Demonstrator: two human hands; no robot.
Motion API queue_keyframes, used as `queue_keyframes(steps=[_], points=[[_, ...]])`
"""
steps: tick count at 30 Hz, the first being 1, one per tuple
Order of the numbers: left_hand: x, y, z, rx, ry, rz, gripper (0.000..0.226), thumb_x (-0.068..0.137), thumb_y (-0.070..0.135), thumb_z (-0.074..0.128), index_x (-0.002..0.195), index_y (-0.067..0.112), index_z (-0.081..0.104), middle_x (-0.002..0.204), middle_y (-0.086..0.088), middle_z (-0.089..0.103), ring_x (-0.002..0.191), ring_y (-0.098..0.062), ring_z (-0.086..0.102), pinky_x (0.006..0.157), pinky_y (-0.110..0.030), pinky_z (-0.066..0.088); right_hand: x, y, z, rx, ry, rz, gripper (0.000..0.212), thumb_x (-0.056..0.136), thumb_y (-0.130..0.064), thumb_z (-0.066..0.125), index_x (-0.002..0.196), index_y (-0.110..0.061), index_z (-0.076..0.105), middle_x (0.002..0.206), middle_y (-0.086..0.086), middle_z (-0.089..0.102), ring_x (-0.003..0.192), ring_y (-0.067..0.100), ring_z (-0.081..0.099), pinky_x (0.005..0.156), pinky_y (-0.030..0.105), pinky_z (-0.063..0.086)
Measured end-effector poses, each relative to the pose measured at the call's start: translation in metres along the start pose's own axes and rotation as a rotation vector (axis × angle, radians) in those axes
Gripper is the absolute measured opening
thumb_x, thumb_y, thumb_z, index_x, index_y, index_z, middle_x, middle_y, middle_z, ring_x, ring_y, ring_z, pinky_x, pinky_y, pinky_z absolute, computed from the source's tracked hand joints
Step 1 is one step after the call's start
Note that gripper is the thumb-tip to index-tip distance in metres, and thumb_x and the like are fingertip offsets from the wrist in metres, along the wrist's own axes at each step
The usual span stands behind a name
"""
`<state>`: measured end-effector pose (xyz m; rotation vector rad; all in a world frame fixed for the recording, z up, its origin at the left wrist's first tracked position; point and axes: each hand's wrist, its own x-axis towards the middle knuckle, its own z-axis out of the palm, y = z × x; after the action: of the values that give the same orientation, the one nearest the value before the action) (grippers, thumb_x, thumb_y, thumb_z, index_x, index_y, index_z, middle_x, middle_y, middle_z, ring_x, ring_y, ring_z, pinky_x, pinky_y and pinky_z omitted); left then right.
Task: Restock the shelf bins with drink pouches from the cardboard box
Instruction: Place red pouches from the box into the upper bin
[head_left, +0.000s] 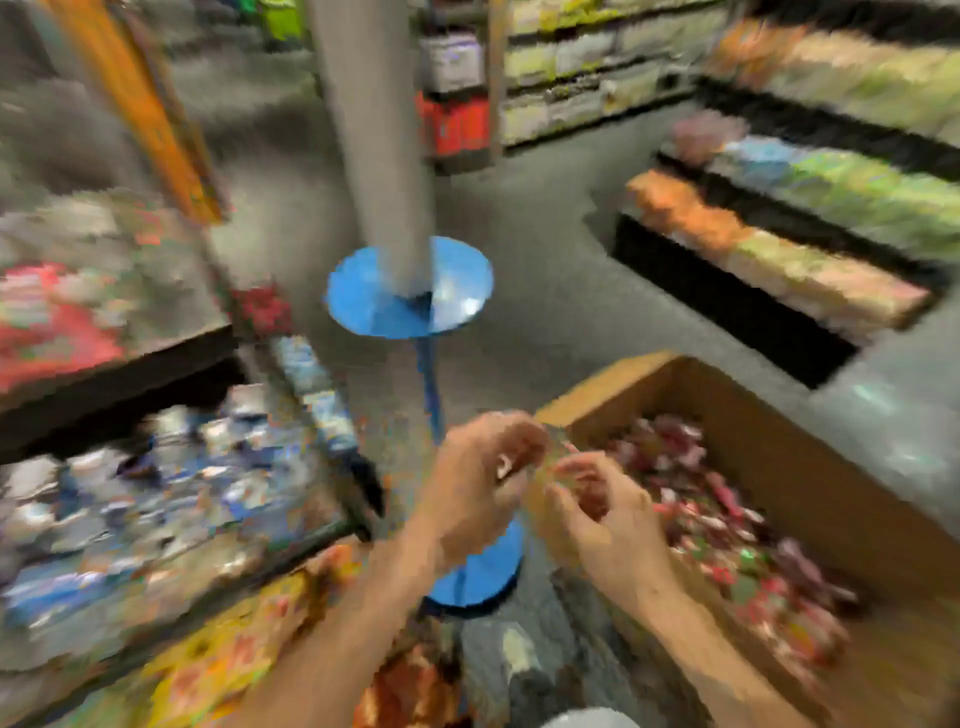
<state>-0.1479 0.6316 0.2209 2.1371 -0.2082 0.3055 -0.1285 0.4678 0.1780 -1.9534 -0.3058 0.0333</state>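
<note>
Head view is badly smeared, so I read it loosely. My right hand (608, 525) has its fingertips pinched on what looks like a pale drink pouch (548, 467). My left hand (483, 488) curls in against the same pouch, but whether it grips I cannot tell. Both hands meet just above the left edge of the cardboard box (810, 467). Inside it, a deep heap of red and pink pouches (727, 519) reaches from wall to wall. To my left, the shelf bins (156, 499) already hold blue and silver packs. A blue stand (410, 291) rises between bins and box. I judge most restocking remains.
</note>
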Motion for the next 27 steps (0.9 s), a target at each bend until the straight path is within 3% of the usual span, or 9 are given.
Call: queue_keyframes(steps=[5, 8, 12, 16, 19, 22, 27], points=[[0.039, -0.011, 0.166, 0.156, -0.493, -0.045, 0.017, 0.075, 0.017, 0.053, 0.084, 0.012, 0.067, 0.082, -0.006, 0.064, 0.074, -0.018, 0.057, 0.067, -0.031, 0.045, -0.042, 0.130, -0.102, -0.197, 0.258, 0.413, 0.008, 0.090, -0.014, 0.067, 0.089, -0.020, 0.061, 0.063, -0.003, 0.057, 0.056, 0.007, 0.051, 0.057, 0.028, 0.039], [0.061, -0.029, 0.248, 0.148, -0.732, -0.123, 0.035, 0.076, 0.026, 0.048, 0.093, 0.007, 0.072, 0.089, -0.013, 0.069, 0.085, -0.026, 0.061, 0.076, -0.023, 0.044, -0.052, 0.191, -0.138, -0.309, 0.252, 0.624, 0.008, 0.091, -0.017, 0.063, 0.090, -0.023, 0.059, 0.070, -0.010, 0.058, 0.068, 0.012, 0.055, 0.065, 0.032, 0.037], [0.093, -0.066, 0.329, 0.328, -0.899, -0.270, 0.025, 0.088, 0.013, 0.052, 0.105, 0.015, 0.071, 0.106, -0.014, 0.072, 0.106, -0.034, 0.065, 0.087, -0.038, 0.048, -0.052, 0.281, -0.162, -0.316, 0.118, 0.863, 0.008, 0.087, -0.022, 0.062, 0.092, -0.017, 0.065, 0.086, 0.001, 0.067, 0.085, 0.025, 0.063, 0.075, 0.037, 0.049], [0.119, -0.099, 0.381, 0.338, -0.917, -0.465, 0.026, 0.091, 0.022, 0.058, 0.115, 0.015, 0.067, 0.113, -0.013, 0.071, 0.111, -0.037, 0.063, 0.092, -0.040, 0.048, -0.041, 0.336, -0.172, -0.345, 0.013, 0.972, 0.008, 0.089, -0.024, 0.058, 0.093, -0.017, 0.061, 0.089, 0.002, 0.067, 0.087, 0.026, 0.062, 0.076, 0.038, 0.050], [0.132, -0.135, 0.418, 0.324, -0.850, -0.705, 0.039, 0.090, 0.031, 0.066, 0.123, 0.011, 0.060, 0.119, -0.011, 0.068, 0.114, -0.034, 0.061, 0.092, -0.038, 0.049, -0.034, 0.367, -0.178, -0.349, -0.062, 1.086, 0.007, 0.094, -0.025, 0.056, 0.098, -0.019, 0.055, 0.102, 0.004, 0.064, 0.097, 0.028, 0.060, 0.077, 0.037, 0.049], [0.140, -0.171, 0.448, 0.332, -0.720, -0.856, 0.058, 0.084, 0.041, 0.073, 0.131, 0.012, 0.053, 0.126, -0.010, 0.064, 0.115, -0.030, 0.060, 0.094, -0.041, 0.050, -0.026, 0.396, -0.181, -0.372, -0.104, 1.204, 0.035, 0.093, -0.028, 0.063, 0.125, -0.016, 0.055, 0.126, 0.008, 0.057, 0.115, 0.030, 0.057, 0.087, 0.038, 0.048], [0.150, -0.217, 0.494, 0.293, -0.625, -1.037, 0.081, 0.079, 0.032, 0.082, 0.142, 0.009, 0.036, 0.134, -0.013, 0.054, 0.117, -0.035, 0.058, 0.096, -0.045, 0.052, -0.016, 0.440, -0.181, -0.323, -0.003, 1.413, 0.069, 0.087, -0.032, 0.071, 0.143, -0.012, 0.036, 0.142, 0.015, 0.040, 0.128, 0.035, 0.047, 0.099, 0.041, 0.045]])
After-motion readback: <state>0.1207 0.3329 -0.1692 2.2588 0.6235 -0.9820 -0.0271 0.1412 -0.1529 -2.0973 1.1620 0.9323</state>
